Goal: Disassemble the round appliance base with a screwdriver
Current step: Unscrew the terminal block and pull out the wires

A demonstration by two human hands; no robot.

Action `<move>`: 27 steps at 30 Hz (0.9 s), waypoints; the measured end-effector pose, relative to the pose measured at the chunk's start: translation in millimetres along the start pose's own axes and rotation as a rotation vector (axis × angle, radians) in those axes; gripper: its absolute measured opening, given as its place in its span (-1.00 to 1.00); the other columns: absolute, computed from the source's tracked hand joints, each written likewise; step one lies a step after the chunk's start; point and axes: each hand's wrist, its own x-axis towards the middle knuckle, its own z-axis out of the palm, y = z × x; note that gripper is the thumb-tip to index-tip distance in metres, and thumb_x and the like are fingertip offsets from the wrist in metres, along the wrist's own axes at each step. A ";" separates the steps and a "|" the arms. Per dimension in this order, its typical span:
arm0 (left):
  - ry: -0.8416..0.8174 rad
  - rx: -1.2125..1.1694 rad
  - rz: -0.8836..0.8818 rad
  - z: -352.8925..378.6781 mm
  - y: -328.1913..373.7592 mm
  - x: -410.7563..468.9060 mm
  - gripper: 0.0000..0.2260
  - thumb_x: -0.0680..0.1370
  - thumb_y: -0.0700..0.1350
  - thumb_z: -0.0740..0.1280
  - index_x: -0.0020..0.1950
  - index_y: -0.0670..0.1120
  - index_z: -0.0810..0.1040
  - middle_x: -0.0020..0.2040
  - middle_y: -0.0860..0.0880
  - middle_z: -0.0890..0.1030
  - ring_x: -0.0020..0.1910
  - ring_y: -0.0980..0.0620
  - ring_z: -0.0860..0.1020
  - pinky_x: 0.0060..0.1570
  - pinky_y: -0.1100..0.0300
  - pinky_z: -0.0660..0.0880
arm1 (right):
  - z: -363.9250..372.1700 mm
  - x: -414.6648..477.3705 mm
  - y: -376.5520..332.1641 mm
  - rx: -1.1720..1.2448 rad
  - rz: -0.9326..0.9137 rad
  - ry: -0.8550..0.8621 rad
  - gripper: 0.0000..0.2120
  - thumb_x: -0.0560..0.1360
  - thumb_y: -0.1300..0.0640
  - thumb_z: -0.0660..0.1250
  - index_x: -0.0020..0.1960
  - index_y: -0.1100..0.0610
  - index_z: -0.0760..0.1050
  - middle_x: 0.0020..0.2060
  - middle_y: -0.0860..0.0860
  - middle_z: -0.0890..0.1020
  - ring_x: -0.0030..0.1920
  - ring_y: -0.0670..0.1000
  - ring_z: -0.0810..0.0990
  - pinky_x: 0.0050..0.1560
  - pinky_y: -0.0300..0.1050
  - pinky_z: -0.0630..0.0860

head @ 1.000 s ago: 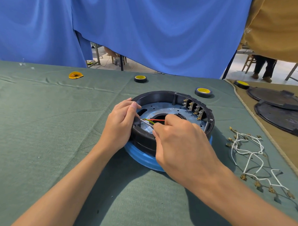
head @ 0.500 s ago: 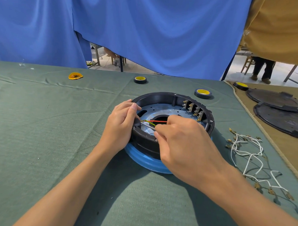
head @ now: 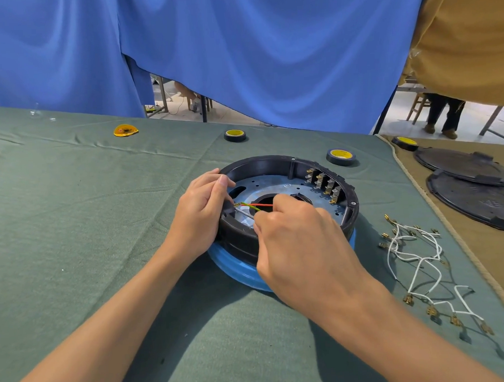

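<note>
**Item: round appliance base** (head: 273,182). Centre of the frame, on the green-clothed bench (head: 73,227). Black ring wall, pale metal plate inside, blue rim beneath. It lies open side up.

**Left hand** (head: 200,219). Fingers curled over the near-left wall of the base, gripping and steadying it.

**Right hand** (head: 302,246). Fingers closed round the screwdriver (head: 244,212). From where I stand the handle is hidden in the fist. Only the thin grey shaft shows, pointing left to a spot just inside the wall by the left thumb.

**Wires.** A red wire (head: 263,204) and a green-yellow wire (head: 247,204) cross just above the shaft.

**Also on the bench.** White leads (head: 415,253) with brass ends lie loose at the right. Two tape rolls (head: 234,135) sit beyond the base.

**Step in hand (my reading).** Working a fastener or clamp at the near-left wall, where the coloured wires end. The tip's seat cannot be made out.

**Next move calls for.** Firm downward pressure with the shaft held in line, the base held fast against turning, and the two wires kept clear of the tip.
</note>
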 end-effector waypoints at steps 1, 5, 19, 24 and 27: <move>0.002 -0.001 0.002 -0.1 0.0 0.0 -0.57 0.68 -0.16 0.11 -0.36 0.03 0.49 -0.01 0.20 0.57 0.31 0.21 0.39 0.24 0.41 0.24 | 0.4 0.0 0.5 -0.002 -0.004 -0.004 -0.75 0.43 0.16 0.27 -0.30 0.07 0.22 -0.34 -0.01 0.23 -0.43 0.14 0.31 -0.40 -0.06 0.25; 0.018 -0.009 0.017 0.2 -0.9 -0.3 -0.57 0.68 -0.17 0.12 -0.37 0.05 0.49 -0.02 0.19 0.58 0.30 0.19 0.40 0.25 0.40 0.25 | -1.0 0.7 5.0 0.020 -0.001 -0.004 -0.78 0.44 0.14 0.21 -0.31 0.07 0.20 -0.34 0.00 0.24 -0.38 0.15 0.36 -0.36 -0.06 0.26; 0.035 -0.021 0.019 1.7 -3.5 0.1 -0.58 0.68 -0.17 0.13 -0.36 0.06 0.50 -0.02 0.22 0.58 0.31 0.15 0.42 0.30 0.26 0.27 | 1.9 -3.9 6.7 0.062 0.028 0.029 -0.79 0.48 0.17 0.27 -0.26 0.06 0.28 -0.31 -0.01 0.28 -0.36 0.19 0.44 -0.36 0.03 0.42; 0.024 -0.009 0.025 1.4 -3.3 0.4 -0.58 0.68 -0.16 0.12 -0.35 0.05 0.51 -0.01 0.17 0.58 0.32 0.13 0.41 0.32 0.21 0.28 | 1.4 -4.0 5.8 0.053 0.020 0.027 -0.78 0.46 0.17 0.28 -0.27 0.07 0.26 -0.32 -0.02 0.26 -0.40 0.19 0.43 -0.41 0.02 0.43; 0.024 -0.008 0.024 1.3 -3.3 0.6 -0.58 0.68 -0.16 0.12 -0.35 0.05 0.51 -0.01 0.19 0.58 0.32 0.13 0.41 0.31 0.23 0.27 | 0.8 -4.5 4.8 0.045 0.018 0.028 -0.78 0.42 0.16 0.28 -0.29 0.08 0.24 -0.34 -0.01 0.25 -0.46 0.17 0.38 -0.47 -0.02 0.38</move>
